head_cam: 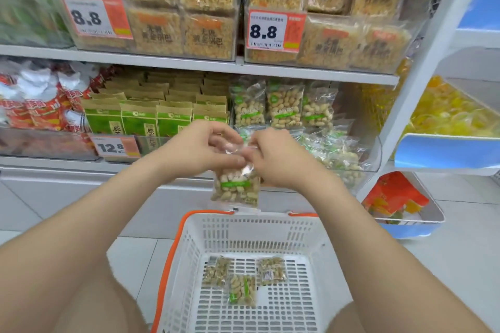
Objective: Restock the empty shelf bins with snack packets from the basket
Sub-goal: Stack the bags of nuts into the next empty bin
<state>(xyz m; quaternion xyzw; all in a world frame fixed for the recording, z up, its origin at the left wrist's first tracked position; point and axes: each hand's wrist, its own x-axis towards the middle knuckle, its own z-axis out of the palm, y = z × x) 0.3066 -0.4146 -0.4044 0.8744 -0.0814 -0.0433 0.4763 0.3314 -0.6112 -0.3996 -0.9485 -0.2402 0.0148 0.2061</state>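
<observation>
A left hand [200, 149] and a right hand [273, 159], close together, both pinch the crinkled top edge of a clear peanut packet [236, 186], which hangs above the white basket [189, 238] in front of the clear shelf bin [374, 154] of like packets. It looks light and floppy, its film slick, so the sealed top seam seems the surest hold. Three more packets [243, 289] lie on the basket's floor.

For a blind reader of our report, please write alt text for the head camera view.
Two hands, the left hand and the right hand, pinch the clear top of a peanut packet above a white basket with orange handles, where three more packets lie. Behind, a clear shelf bin holds similar packets.
</observation>
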